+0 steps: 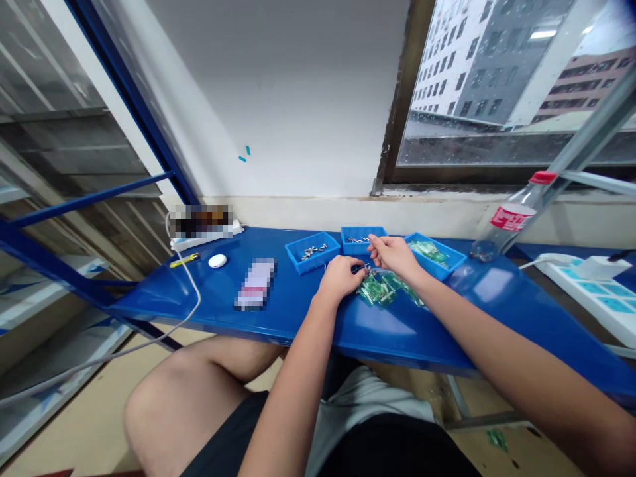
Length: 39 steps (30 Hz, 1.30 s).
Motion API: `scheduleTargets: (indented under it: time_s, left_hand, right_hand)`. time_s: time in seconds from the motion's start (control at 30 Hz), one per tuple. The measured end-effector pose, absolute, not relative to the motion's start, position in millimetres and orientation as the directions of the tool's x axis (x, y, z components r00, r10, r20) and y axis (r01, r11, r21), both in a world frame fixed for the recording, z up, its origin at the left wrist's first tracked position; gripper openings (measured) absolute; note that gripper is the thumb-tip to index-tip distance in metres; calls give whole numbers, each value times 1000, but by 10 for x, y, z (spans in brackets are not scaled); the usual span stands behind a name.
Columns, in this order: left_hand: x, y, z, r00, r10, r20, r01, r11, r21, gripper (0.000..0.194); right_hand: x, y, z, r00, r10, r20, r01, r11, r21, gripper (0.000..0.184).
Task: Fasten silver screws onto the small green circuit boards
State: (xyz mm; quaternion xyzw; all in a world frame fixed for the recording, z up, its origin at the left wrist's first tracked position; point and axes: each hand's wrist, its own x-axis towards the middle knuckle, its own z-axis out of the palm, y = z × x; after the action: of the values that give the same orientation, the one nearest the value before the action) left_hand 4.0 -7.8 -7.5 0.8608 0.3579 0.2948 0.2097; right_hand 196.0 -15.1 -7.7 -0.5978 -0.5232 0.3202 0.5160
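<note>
Both my hands meet over a loose pile of small green parts (385,289) on the blue table (278,311). My left hand (340,276) is curled, its fingers pinched on a small dark piece I cannot make out. My right hand (392,255) rests just right of it, fingers bent toward the same piece. Three blue trays stand behind the hands: the left one (312,252) holds small metal pieces, the middle one (362,239) a few metal pieces, the right one (434,254) green parts.
A clear plastic bottle with a red cap (511,218) leans at the right. A white power strip (593,285) lies far right. At left are a white round object (217,260), a yellow pen (183,261), a white cable (191,291) and a blurred packet (255,283).
</note>
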Motion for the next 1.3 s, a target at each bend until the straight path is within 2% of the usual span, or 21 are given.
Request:
scheduleTargets:
  time_s: [0.13, 0.33, 0.53, 0.73, 0.83, 0.97, 1.17, 1.3]
  left_hand:
    - [24, -86, -58, 610, 712, 348, 487, -683, 545, 25]
    - [28, -85, -46, 633, 707, 314, 480, -677, 557, 25]
    - [27, -27, -112, 578, 748, 326, 489, -637, 596, 22]
    - [32, -8, -127, 467, 789, 398, 420, -595, 686, 10]
    - [44, -10, -100, 366, 825, 430, 308, -544, 781, 6]
    - [60, -2, -76, 289, 870, 399, 155, -454, 877, 8]
    - [73, 25, -95, 315, 877, 362, 22, -388, 921, 12]
    - [73, -8, -54, 308, 863, 400, 25, -427, 904, 21]
  right_hand:
    - [1942, -281, -65, 184, 945, 269, 412, 174, -895, 52]
    - [1881, -450, -61, 108, 896, 430, 641, 268, -720, 42]
    - [1822, -484, -48, 31, 856, 516, 710, 345, -614, 35]
    - [1813, -508, -16, 20, 849, 528, 711, 359, -604, 27]
    - [1798, -517, 6, 3, 837, 547, 702, 388, -597, 19]
    - [1764, -514, 15, -22, 843, 538, 668, 412, -620, 17]
    - [1760, -483, -52, 34, 842, 539, 587, 420, -692, 19]
    - [1753, -472, -84, 33, 834, 551, 596, 427, -680, 19]
